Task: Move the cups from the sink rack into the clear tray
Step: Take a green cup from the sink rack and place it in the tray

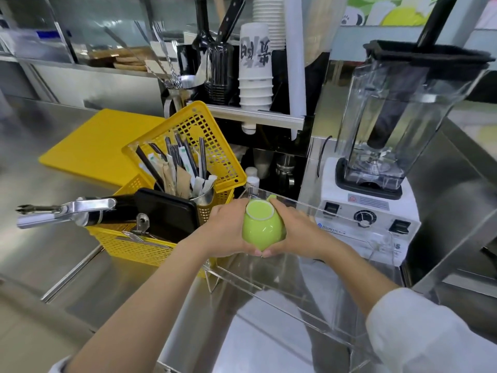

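Observation:
A green cup is held upside down, its base facing up, over the clear tray. My left hand grips its left side and my right hand grips its right side, near the handle. The cup hangs above the far left part of the tray. The tray is a see-through plastic box on the steel counter, and I see nothing lying inside it. No sink rack or other cups are in view.
A yellow basket with utensils, a steel cup of straws and a black lid stands just left of the tray. A white blender stands close behind the tray on the right. A yellow cutting board lies at the back left.

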A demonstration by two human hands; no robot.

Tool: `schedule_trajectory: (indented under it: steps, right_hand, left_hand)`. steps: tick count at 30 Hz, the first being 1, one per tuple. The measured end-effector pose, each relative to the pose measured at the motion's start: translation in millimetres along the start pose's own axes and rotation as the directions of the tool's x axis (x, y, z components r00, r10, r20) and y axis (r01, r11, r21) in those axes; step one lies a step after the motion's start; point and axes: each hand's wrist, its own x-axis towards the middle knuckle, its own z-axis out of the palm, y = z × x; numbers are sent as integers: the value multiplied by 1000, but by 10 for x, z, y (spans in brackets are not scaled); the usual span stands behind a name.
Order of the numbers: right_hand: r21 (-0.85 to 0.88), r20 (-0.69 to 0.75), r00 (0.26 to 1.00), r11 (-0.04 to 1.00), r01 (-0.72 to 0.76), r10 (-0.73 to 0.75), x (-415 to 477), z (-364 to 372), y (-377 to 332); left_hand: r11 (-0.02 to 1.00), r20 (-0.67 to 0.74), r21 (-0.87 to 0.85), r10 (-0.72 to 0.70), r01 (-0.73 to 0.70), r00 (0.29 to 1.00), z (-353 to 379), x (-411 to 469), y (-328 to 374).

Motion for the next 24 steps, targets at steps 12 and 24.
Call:
schedule_trajectory:
  steps: [12,24]
  right_hand:
    - [85,85,995,995,43,-51,-251,-223,124]
    - [197,-259,958,978,-71,122,-1464,-870,1052]
  left_hand:
    - [992,-69,111,64,-56,996,40,85,77]
    - [909,-90,6,416,-417,905,622,344,1691]
